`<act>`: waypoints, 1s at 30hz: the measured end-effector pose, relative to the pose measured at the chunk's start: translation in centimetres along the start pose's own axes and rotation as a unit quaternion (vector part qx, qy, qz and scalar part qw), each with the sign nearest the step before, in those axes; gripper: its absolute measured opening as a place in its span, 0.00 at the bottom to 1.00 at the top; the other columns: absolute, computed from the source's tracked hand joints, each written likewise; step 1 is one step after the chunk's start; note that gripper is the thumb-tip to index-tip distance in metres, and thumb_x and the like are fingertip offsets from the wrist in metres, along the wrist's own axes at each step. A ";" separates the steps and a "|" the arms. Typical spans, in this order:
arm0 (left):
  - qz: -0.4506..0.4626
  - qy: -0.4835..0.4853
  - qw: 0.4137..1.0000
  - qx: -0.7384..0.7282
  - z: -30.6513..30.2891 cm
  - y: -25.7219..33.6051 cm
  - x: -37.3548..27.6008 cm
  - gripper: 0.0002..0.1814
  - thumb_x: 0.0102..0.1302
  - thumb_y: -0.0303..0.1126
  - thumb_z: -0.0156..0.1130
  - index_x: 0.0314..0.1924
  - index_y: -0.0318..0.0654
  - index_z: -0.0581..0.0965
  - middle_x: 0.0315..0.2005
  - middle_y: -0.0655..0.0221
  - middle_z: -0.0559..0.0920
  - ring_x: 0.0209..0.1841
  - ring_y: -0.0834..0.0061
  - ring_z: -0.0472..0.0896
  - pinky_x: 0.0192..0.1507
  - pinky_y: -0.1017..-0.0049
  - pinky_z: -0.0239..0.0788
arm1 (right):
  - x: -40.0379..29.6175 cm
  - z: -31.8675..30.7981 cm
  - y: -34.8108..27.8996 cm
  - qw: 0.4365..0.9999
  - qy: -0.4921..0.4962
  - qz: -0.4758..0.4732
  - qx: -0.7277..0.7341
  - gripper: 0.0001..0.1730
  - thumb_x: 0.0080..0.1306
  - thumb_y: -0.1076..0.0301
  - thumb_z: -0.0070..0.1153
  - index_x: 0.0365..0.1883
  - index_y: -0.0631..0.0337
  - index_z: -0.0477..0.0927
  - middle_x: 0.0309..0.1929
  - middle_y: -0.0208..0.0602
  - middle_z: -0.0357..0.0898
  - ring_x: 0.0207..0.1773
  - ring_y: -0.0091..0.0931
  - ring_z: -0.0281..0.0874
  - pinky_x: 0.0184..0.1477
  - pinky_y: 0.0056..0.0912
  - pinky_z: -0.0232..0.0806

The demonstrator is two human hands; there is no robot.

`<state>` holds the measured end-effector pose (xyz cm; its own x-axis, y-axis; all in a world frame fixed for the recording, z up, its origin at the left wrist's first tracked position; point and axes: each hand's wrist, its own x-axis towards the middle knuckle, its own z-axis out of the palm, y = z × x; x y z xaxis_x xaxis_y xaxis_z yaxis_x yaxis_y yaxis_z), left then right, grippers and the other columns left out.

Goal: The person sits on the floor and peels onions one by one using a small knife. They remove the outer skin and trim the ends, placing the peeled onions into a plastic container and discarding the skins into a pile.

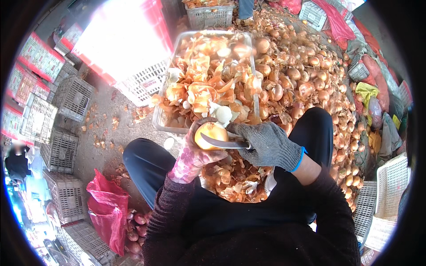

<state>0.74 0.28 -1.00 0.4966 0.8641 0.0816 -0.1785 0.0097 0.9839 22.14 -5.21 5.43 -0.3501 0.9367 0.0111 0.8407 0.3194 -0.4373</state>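
My left hand (pixel 193 153), in a pink patterned glove, grips a yellow onion (pixel 205 131) from its left and underside. In my right hand (pixel 268 143), wearing a grey knit glove with a blue cuff, is a small curved knife (pixel 228 144). Its blade lies across the front of the onion, pointing left. Just beyond my hands stands a translucent plastic crate (pixel 159 116) heaped with onion skins (pixel 201 94). A peeled white onion (pixel 223 114) rests on the skins at the near edge. More loose skins (pixel 229 181) lie between my legs.
A large pile of unpeeled onions (pixel 319 74) spreads along the right. Left are stacked plastic crates (pixel 74 98), a red mesh sack (pixel 108 212) and red onions (pixel 134 232). A brightly lit crate (pixel 143 84) stands at the front left. Filled sacks (pixel 376 74) line the far right.
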 end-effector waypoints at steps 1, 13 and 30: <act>0.017 -0.002 0.999 0.036 -0.2 -0.3 0.0 0.43 0.41 0.31 0.84 0.58 0.35 0.71 0.47 0.68 0.81 0.49 0.76 0.80 0.56 0.72 0.73 | 0.2 0.3 0.1 1.000 -0.003 0.006 -0.013 0.31 0.59 0.62 0.61 0.62 0.51 0.73 0.32 0.42 0.83 0.30 0.43 0.83 0.33 0.45 0.75; -0.186 -0.111 0.973 -0.080 -0.9 2.4 -0.6 0.35 0.48 0.44 0.79 0.52 0.32 0.75 0.42 0.67 0.83 0.47 0.73 0.82 0.55 0.71 0.74 | 1.2 1.7 1.2 0.990 -0.070 0.010 -0.120 0.19 0.57 0.63 0.58 0.47 0.55 0.78 0.27 0.43 0.81 0.29 0.42 0.82 0.32 0.45 0.73; 0.032 -0.078 0.983 0.165 0.5 3.1 -0.9 0.45 0.40 0.32 0.83 0.59 0.35 0.68 0.49 0.63 0.78 0.51 0.73 0.79 0.56 0.70 0.73 | 3.0 3.5 7.5 0.851 -0.068 0.306 0.423 0.24 0.76 0.48 0.51 0.44 0.65 0.80 0.18 0.32 0.78 0.15 0.19 0.74 0.16 0.18 0.65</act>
<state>0.19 -0.70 2.05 0.6226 0.7695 0.1422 0.0598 -0.2279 0.9718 25.95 -0.55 -0.93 -0.0478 0.8466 -0.5301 0.3061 -0.4927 -0.8146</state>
